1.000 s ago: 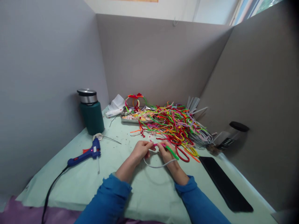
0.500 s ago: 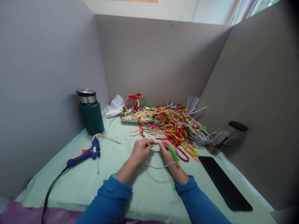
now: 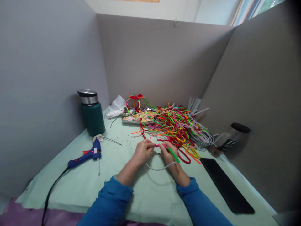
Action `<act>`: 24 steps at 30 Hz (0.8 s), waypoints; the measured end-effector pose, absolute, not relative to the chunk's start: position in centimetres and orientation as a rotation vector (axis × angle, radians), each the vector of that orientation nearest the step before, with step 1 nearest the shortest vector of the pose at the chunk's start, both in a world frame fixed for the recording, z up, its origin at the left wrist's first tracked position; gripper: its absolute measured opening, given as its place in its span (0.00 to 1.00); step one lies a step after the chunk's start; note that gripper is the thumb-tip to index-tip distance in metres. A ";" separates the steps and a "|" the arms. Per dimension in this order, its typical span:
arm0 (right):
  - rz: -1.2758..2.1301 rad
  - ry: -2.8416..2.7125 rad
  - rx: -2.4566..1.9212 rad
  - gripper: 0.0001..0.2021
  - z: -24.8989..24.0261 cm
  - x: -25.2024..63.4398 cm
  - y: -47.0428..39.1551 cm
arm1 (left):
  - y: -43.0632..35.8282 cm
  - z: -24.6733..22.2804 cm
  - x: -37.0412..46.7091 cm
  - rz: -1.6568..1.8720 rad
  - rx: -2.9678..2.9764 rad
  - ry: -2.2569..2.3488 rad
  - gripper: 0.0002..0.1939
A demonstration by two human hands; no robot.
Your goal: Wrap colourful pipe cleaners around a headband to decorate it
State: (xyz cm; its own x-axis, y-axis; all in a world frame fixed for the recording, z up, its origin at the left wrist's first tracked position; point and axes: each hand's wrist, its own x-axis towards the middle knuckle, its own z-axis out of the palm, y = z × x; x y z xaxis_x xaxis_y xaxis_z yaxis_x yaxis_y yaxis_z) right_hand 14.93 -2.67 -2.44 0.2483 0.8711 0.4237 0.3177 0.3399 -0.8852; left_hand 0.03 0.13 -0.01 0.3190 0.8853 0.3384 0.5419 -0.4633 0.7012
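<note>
Between my two hands runs a pink pipe cleaner (image 3: 157, 145), wound around what looks like a thin headband or wire loop. My left hand (image 3: 142, 152) pinches its left end between thumb and fingertips. The fingers of my right hand (image 3: 169, 154) close on the pink part from the other side. A fuzzy green section (image 3: 174, 155) sticks out over the right hand toward the wrist. Below the hands, the bare grey-white curve of the loop (image 3: 158, 169) hangs above the cloth. Fingertips cover part of the winding.
A blue glue gun (image 3: 87, 154) lies at the left by a green bottle (image 3: 92, 116). A heap of coloured pipe cleaners (image 3: 178, 122) spreads behind the hands, beside a metal tray (image 3: 131, 122) of small pieces. At right are a black flat object (image 3: 227, 185) and a lidded clear jar (image 3: 231, 138).
The hands keep nearly the same place and grip. The green section has shifted very slightly; the whole view has moved a little.
</note>
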 end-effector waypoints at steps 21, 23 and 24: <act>0.539 -1.351 -1.196 0.09 -1.5 14.7 -3.1 | 0.0 0.1 0.2 1.012 2.058 1.311 0.09; 0.541 -1.364 -1.190 0.08 -1.6 14.8 -3.1 | 0.0 0.0 0.1 0.971 2.067 1.295 0.10; 0.545 -1.368 -1.188 0.08 -1.6 14.8 -3.1 | 0.1 -0.1 0.1 0.948 2.061 1.288 0.10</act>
State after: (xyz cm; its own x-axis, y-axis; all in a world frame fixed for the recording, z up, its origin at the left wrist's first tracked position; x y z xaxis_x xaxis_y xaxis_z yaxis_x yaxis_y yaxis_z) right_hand 14.80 -3.14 -1.63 0.2028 0.8706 0.4482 0.3245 0.3721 -0.8696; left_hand 0.15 0.06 -0.06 0.3005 0.9107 0.2835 0.5416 -0.4076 0.7352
